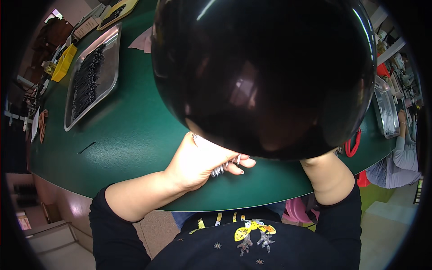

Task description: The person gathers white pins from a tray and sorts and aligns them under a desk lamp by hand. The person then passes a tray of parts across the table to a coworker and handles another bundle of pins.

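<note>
A large glossy black dome (265, 81), perhaps a lamp shade, fills the middle of the view and covers much of the work area. Brightly lit at its lower left edge, my left hand (198, 157) is closed around a bunch of thin pieces with whitish tips (218, 171), their ends poking out below the fingers. What kind of pieces they are I cannot make out. My right hand (317, 159) reaches under the dome's lower right side; only the wrist end shows, and its fingers are hidden.
On the green table (121, 148), a metal tray (110, 67) of thin black pieces lies at left, with one loose black piece (87, 147) nearer. A yellow bin (64, 62) stands beyond. At right are red-handled pliers (354, 144), a clear tray (386, 108) and another person's arm (400, 135).
</note>
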A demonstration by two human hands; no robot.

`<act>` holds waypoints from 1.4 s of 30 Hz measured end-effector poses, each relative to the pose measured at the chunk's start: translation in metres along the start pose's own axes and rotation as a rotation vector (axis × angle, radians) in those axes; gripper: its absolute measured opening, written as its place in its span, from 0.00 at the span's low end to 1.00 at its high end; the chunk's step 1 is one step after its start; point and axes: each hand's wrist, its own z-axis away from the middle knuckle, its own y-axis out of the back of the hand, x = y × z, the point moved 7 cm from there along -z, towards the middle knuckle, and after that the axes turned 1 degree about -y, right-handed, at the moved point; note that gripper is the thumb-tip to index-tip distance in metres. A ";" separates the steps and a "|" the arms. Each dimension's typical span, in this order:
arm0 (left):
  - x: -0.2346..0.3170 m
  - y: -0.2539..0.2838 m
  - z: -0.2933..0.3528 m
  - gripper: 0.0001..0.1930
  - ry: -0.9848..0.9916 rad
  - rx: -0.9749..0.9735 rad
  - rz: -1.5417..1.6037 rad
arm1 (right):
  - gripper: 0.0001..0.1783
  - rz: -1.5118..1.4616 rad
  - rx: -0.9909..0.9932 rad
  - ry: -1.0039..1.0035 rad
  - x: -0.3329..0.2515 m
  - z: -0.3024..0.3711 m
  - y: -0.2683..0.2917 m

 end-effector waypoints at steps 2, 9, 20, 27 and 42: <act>0.002 -0.003 0.000 0.16 0.006 -0.018 -0.067 | 0.20 -0.031 -0.152 0.114 0.005 0.000 0.004; 0.009 -0.008 0.003 0.13 -0.053 -0.005 0.032 | 0.28 -0.128 -0.213 0.112 0.005 0.000 -0.001; 0.013 -0.011 0.004 0.10 -0.023 -0.001 0.007 | 0.01 0.195 -0.187 0.334 -0.019 0.008 -0.001; 0.021 -0.014 0.001 0.08 -0.030 0.081 0.063 | 0.09 0.154 0.010 0.106 -0.006 0.006 0.003; 0.014 -0.011 -0.001 0.10 -0.049 0.048 0.092 | 0.16 0.041 -0.248 0.046 0.003 -0.001 0.008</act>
